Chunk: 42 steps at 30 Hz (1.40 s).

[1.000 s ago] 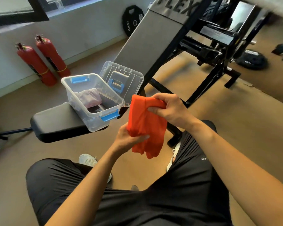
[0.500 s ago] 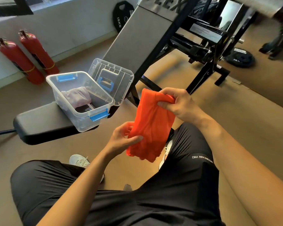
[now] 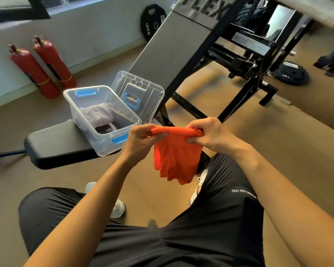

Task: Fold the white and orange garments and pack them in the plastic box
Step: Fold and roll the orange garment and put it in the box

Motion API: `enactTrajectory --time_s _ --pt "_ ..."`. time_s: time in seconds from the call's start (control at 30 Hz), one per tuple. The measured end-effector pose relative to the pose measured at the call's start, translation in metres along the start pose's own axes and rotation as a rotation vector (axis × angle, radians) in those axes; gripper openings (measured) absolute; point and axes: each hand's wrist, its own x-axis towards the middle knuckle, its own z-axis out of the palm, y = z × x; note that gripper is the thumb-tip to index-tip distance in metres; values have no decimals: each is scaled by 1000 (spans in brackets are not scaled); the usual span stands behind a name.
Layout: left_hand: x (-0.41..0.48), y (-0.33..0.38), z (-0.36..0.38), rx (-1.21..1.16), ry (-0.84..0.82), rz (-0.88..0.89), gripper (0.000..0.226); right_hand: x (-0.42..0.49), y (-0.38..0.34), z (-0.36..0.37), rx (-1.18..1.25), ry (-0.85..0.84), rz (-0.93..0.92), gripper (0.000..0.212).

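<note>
Step in hand: folding the orange garment (image 3: 176, 155) in mid-air, above the person's lap; the packing of this piece is not yet done.
Left hand (image 3: 143, 140): closed in a pinch on the left end of the garment's top edge, thumb and fingers pressed on the cloth.
Right hand (image 3: 210, 134): closed likewise on the right end of the same edge, the fingers curled over the bunched fold.
Orange garment: held level between both hands, the rest hanging free below them in loose, uneven folds; it touches neither the lap nor the box.
Plastic box (image 3: 104, 120): clear, with blue clips, standing open on the dark padded surface (image 3: 56, 143), just left of the left hand.
Lid (image 3: 141, 93): off the box, leaning upright behind its far right side.
White garment (image 3: 99, 115): a pale bundle lying inside the box, towards its far end; a dark object shows beside it, too unclear to name.
Progress (judged): one piece appears packed, the second part-folded.
Next move (judged): the hanging lower part wants one more fold to make a compact packet, then a short carry to the left and down into the free space of the box.
Caution (judged): the loose hem may spill over the rim if the packet is released untidily.
</note>
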Motion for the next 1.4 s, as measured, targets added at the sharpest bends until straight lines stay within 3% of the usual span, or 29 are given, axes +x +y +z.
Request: enactTrajectory --time_s 0.13,0.27,0.43,0.63,0.73,0.83,0.93,1.07,1.17,1.3,1.4 --pt "0 -5 -7 -18 35 -85 10 -1 2 2 -17 60 29 15" --pt "1 -8 -16 -54 96 -154 12 -1 2 6 146 127 91 17" --pt "-1 5 -5 69 209 -166 22 2 -8 27 194 359 246 21" --pt "-16 12 5 118 256 -176 26 -1 -27 47 450 472 338 15" --pt "-18 21 9 49 184 -189 23 -6 -35 58 550 417 275 16" --pt "-17 33 9 -32 100 -201 13 -7 -35 64 605 331 195 36" --pt "-19 38 4 -199 -44 -282 33 -8 -35 65 440 339 157 55" --pt "-26 35 2 -323 -204 -353 57 -7 -33 60 320 312 97 41" --pt "-34 31 -4 -397 -141 -352 50 -3 -26 55 283 152 14 26" --pt "-45 14 -16 -313 111 -227 26 -3 -21 41 276 75 -12 16" --pt "-47 -3 -23 -211 23 -209 33 -7 -25 23 366 -23 -53 20"
